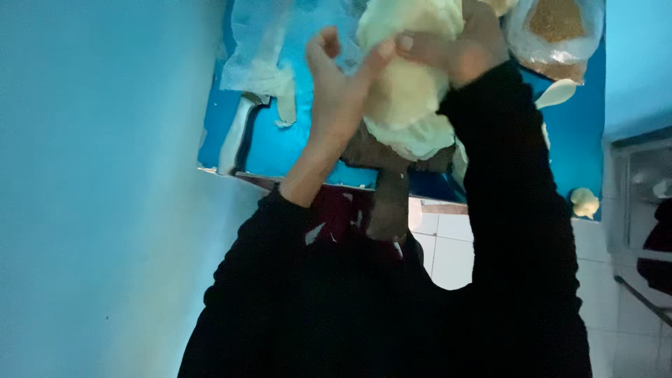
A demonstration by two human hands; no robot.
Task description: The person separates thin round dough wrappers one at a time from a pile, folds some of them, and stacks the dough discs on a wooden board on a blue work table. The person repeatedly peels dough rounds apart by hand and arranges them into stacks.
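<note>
Head view shows both hands, left (336, 91) and right (458, 49), fingers closed on a pale dough (406, 91) lump, lifted above the blue counter (294, 150), seemingly to stretch it.

Pale yellow dough (409, 91): soft, matt, with a lumpy, folded surface, pressed between the bare left hand (343, 84) and right hand (455, 49). Table top (280, 150): smooth blue covering with a slight sheen. Sheet (262, 52) lying on it: thin, translucent, crinkled plastic. Bag (556, 31): clear glossy plastic film over a brown granular filling. Sleeves (511, 210): black matt cloth. Floor (451, 259): white glazed tiles. Wall (98, 189): flat, matt blue paint.
</note>
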